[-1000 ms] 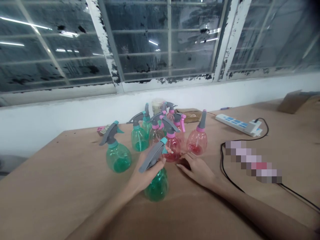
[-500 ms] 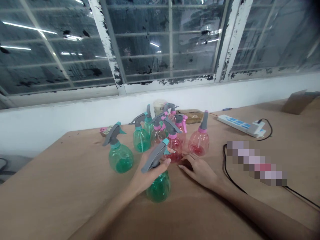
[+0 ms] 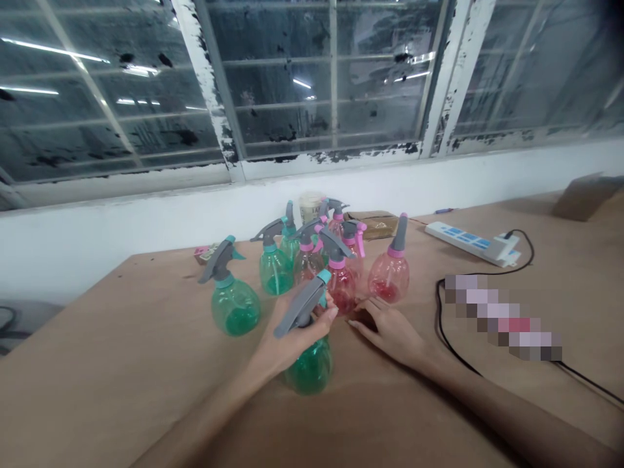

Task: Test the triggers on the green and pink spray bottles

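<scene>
- Beneath a grimy barred window (image 3: 287, 84), a brown worktop (image 3: 121, 364) carries a cluster of spray bottles (image 3: 277, 266) just beyond both grips.
- The left grip (image 3: 291, 331) is closed round the neck of the nearest green bottle (image 3: 309, 370), which stands upright below it.
- The right grip (image 3: 390, 331) has bent fingers beside the front red bottle (image 3: 342, 289); whether they touch it, I can't tell.
- Well right of that grip lies a white power strip (image 3: 461, 242).
</scene>
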Tool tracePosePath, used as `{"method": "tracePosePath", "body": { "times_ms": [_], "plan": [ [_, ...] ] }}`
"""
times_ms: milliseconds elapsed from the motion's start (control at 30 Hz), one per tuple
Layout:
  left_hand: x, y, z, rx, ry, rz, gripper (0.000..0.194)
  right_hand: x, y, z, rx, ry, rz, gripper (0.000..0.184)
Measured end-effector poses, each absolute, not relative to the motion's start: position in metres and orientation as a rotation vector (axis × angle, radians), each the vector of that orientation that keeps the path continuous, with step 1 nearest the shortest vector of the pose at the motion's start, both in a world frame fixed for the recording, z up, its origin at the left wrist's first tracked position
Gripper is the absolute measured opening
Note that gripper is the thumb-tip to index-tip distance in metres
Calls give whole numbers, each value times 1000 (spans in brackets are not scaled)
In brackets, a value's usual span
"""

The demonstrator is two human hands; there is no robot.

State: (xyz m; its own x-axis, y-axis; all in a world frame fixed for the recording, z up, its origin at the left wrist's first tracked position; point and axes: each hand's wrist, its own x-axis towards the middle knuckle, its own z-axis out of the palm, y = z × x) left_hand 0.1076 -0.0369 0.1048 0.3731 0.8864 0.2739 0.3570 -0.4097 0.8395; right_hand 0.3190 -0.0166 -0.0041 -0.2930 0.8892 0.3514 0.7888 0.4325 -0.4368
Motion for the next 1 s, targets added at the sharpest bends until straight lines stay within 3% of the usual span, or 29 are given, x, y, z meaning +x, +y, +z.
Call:
{"method": "tracePosePath", "body": {
  "times_ms": [233,567,767,900,1000],
  "plan": [
    [105,-39,106,2002,1135,1015,13,319,-17,-4,-1389,-2138,241,18],
    [110,-39,102,1847,977,987,33,319,-17,-5,-1379,-2141,245,17],
    [112,-40,99,1962,1158,1035,22,316,-18,-6,-1384,-2122,237,15],
    [112,-41,98,1989,1111,985,41,317,-17,-8,-1360,-2129,223,16],
    [111,-41,99,1988,1076,890,45,318,-16,-9,-1349,-2143,223,16]
  ]
}}
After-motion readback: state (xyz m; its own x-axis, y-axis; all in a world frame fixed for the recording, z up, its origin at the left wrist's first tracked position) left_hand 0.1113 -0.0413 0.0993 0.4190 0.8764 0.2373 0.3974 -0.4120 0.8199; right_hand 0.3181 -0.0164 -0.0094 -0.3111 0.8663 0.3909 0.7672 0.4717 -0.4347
